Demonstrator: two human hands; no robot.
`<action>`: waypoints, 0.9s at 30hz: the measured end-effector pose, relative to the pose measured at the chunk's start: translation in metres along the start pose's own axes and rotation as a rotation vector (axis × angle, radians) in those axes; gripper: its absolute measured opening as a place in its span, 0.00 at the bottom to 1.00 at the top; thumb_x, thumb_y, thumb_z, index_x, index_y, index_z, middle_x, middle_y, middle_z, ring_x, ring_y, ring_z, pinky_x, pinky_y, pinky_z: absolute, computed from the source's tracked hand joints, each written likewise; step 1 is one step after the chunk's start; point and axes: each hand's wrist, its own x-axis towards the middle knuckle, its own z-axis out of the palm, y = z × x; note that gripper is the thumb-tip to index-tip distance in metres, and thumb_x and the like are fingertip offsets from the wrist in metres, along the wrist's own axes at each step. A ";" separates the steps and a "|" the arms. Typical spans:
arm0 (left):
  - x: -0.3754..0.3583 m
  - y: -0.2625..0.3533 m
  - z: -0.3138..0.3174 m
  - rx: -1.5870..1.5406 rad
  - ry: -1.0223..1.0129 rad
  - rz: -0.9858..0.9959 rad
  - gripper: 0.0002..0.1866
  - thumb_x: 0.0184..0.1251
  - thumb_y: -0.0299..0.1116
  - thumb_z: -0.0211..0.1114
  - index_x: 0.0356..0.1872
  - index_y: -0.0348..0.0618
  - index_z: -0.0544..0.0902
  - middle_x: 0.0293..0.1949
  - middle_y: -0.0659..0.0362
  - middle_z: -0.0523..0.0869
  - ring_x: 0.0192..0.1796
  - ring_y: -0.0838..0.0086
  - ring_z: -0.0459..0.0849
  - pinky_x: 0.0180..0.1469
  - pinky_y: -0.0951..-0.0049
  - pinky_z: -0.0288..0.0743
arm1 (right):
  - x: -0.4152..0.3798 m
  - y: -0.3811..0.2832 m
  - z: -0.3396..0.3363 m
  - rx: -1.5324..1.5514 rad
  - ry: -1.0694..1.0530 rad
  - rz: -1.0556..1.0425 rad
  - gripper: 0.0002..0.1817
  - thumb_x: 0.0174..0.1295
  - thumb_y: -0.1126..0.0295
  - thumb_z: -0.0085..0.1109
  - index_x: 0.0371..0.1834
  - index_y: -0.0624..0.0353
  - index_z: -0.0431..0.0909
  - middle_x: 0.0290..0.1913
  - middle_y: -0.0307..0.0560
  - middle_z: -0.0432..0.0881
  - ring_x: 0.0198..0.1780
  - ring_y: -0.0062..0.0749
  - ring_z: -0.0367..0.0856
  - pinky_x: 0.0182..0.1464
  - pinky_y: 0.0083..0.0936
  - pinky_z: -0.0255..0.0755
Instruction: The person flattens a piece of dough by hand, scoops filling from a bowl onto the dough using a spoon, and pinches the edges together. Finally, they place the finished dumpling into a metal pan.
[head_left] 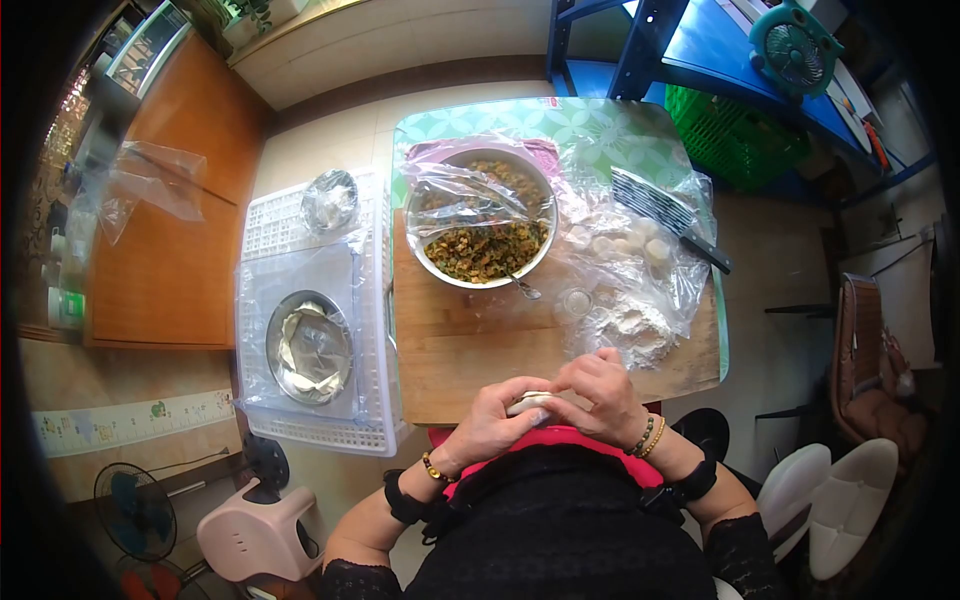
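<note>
A small white dumpling (528,402) is held between my two hands at the table's near edge. My left hand (492,418) cups it from the left, fingers closed around it. From the other side my right hand (603,396) pinches its edge; the fingers hide part of the dough. Beyond my hands stands a white bowl (418,246) of chopped filling (490,248), partly covered with clear plastic, a spoon (526,289) at its rim. Loose flour (635,332) and round dough pieces (656,250) lie to the right on plastic.
A knife with a black handle (706,252) lies on the plastic at the right. On the left, a white crate (262,425) carries a round metal pan (272,345) with dumplings around its inside and a small plastic-covered bowl (330,202). A pink stool (240,530) stands lower left.
</note>
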 end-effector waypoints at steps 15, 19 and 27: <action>0.000 0.000 0.000 -0.272 -0.014 0.059 0.18 0.70 0.24 0.60 0.60 0.35 0.76 0.50 0.56 0.83 0.51 0.77 0.82 0.52 0.74 0.80 | 0.004 -0.011 0.001 0.120 0.021 0.141 0.08 0.56 0.68 0.70 0.32 0.55 0.79 0.30 0.38 0.80 0.33 0.30 0.78 0.42 0.30 0.62; 0.002 -0.005 -0.004 -0.194 -0.046 0.060 0.18 0.72 0.27 0.61 0.60 0.33 0.76 0.51 0.57 0.83 0.51 0.76 0.82 0.55 0.73 0.79 | 0.003 -0.003 0.003 0.016 0.021 -0.015 0.06 0.54 0.68 0.71 0.33 0.53 0.83 0.30 0.38 0.81 0.32 0.31 0.78 0.41 0.29 0.63; 0.002 0.000 0.000 -0.218 -0.005 0.032 0.15 0.72 0.25 0.59 0.57 0.33 0.78 0.50 0.56 0.83 0.49 0.77 0.83 0.52 0.76 0.79 | 0.002 -0.005 0.004 -0.043 0.044 -0.030 0.08 0.52 0.67 0.72 0.34 0.52 0.84 0.31 0.37 0.82 0.35 0.31 0.79 0.43 0.31 0.62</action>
